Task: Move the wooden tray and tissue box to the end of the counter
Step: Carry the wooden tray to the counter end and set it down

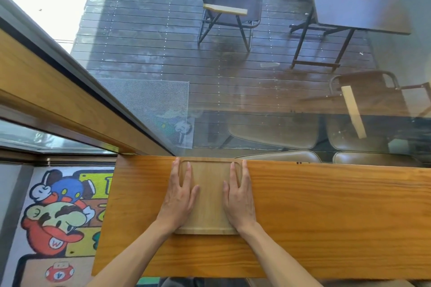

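Observation:
A light wooden tray (208,196) with rounded corners lies flat on the orange-brown wooden counter (326,212), its far edge against the glass. My left hand (178,196) rests palm down on the tray's left side, fingers spread over the rim. On the tray's right side my right hand (239,197) lies flat the same way. Neither hand curls around the tray. The counter's left end (109,205) is a short way left of the tray. No tissue box is in view.
A glass window (256,77) rises right behind the counter, with a wooden window frame (58,105) at the left. Beyond the glass are a deck, chairs and a dark table. A cartoon floor mat (58,216) lies below the counter's left end.

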